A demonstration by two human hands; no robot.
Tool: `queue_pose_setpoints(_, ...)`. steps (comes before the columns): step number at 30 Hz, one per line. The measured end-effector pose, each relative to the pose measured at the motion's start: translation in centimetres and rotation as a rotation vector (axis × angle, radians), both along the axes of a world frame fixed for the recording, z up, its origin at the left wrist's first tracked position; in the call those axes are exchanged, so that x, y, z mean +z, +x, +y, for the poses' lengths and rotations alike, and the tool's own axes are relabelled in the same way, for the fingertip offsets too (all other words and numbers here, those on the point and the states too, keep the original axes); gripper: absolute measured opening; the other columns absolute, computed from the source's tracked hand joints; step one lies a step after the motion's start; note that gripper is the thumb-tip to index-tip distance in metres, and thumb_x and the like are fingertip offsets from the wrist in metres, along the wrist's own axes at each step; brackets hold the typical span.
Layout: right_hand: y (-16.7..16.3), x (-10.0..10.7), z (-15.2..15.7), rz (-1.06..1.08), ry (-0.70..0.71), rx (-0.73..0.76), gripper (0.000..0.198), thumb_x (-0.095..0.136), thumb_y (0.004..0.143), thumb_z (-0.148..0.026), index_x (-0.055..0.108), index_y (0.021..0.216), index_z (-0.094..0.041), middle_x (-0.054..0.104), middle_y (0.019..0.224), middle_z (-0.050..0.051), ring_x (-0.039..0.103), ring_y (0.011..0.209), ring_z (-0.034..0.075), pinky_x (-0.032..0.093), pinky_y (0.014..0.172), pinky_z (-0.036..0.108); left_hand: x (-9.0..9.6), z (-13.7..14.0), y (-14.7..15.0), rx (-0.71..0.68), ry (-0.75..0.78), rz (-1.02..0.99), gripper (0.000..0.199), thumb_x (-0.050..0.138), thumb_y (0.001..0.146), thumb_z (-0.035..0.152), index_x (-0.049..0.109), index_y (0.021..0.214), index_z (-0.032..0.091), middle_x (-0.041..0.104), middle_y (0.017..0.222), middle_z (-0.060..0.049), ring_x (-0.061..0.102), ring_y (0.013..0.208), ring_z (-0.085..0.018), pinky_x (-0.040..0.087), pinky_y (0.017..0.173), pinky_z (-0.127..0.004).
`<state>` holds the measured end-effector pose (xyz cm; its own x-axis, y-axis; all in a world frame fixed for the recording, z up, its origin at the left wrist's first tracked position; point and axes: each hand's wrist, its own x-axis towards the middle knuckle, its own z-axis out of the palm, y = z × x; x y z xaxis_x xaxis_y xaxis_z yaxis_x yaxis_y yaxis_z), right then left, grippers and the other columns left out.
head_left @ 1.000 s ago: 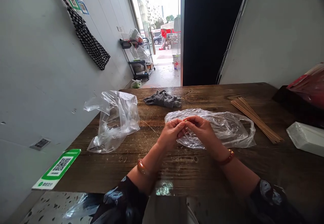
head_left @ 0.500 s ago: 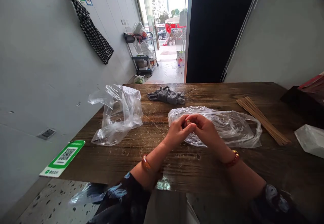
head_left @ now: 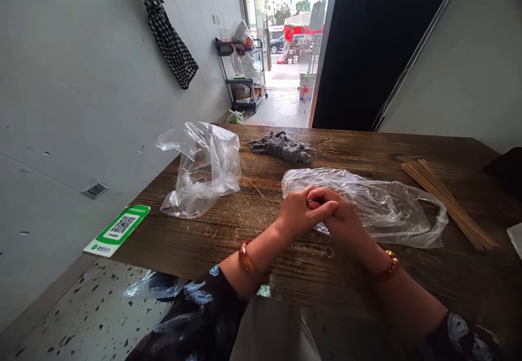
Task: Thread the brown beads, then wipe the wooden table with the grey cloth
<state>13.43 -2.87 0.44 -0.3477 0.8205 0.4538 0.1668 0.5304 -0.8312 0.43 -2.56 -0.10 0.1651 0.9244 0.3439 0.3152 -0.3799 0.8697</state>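
Note:
My left hand and my right hand are clasped together above the table, the left thumb lying across the right hand. Both are closed, with the fingers curled inward. Whatever may lie between them is hidden. Just behind and under them, a crumpled clear plastic bag stretches to the right. A second clear plastic bag stands loosely crumpled on the left of the table, apart from my hands.
The dark wooden table carries a grey cloth at the back and a bundle of thin wooden sticks on the right. A green QR-code card lies at the left edge. Beyond stands a loaded cart by the doorway.
The view has swung, so everything sits differently in the picture. My hands stay together, and the left thumb now reaches further across the right hand. The bags stay put.

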Motion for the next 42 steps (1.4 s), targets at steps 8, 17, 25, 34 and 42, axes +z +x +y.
queue_pose_setpoints(8,-0.2,0.4,-0.8,0.001,-0.051,-0.075,0.009,0.056,0.082,-0.023,0.065,0.084,-0.024,0.070,0.083,0.001,0.064,0.078,0.018,0.052,0.071,0.030,0.2,-0.8,0.5,0.060,0.048,-0.031,0.022,0.057,0.082,0.035,0.055,0.065,0.020,0.058,0.064,-0.002,0.054,0.066,-0.017,0.042,0.062,-0.028)
queue_pose_setpoints(17,-0.3,-0.1,-0.5,0.049,-0.097,-0.140,0.009,0.060,0.083,-0.028,0.065,0.089,-0.025,0.070,0.088,0.001,0.064,0.082,0.018,0.051,0.074,0.029,0.8,-0.4,0.1,0.043,-0.003,0.012,0.026,0.059,0.082,0.043,0.054,0.070,0.020,0.058,0.069,-0.002,0.054,0.067,-0.017,0.041,0.064,-0.029)
queue_pose_setpoints(25,0.1,-0.4,0.7,0.296,-0.329,-0.142,0.026,0.067,0.082,-0.046,0.055,0.089,-0.023,0.062,0.069,-0.003,0.057,0.058,0.013,0.050,0.057,0.027,-0.5,1.5,-0.4,-0.128,-0.197,-0.359,0.052,0.047,0.083,0.069,0.046,0.063,0.021,0.045,0.056,0.003,0.041,0.052,-0.011,0.034,0.051,-0.026)
queue_pose_setpoints(34,-0.1,-1.1,0.9,0.143,-0.226,-0.158,0.028,0.056,0.088,-0.052,0.056,0.089,-0.024,0.061,0.068,-0.002,0.057,0.059,0.015,0.047,0.056,0.029,-0.7,1.5,-0.4,-0.115,-0.193,-0.354,0.052,0.051,0.084,0.066,0.047,0.058,0.020,0.044,0.054,0.003,0.040,0.052,-0.011,0.032,0.051,-0.026)
queue_pose_setpoints(42,-0.4,-1.2,0.2,-0.109,-0.016,-0.206,0.039,0.035,0.099,-0.048,0.049,0.071,-0.025,0.056,0.065,0.001,0.050,0.061,0.017,0.040,0.062,0.032,-0.5,0.8,-0.7,0.097,0.097,-0.026,0.045,0.040,0.095,0.049,0.045,0.059,0.022,0.051,0.059,-0.001,0.044,0.057,-0.016,0.031,0.059,-0.030)
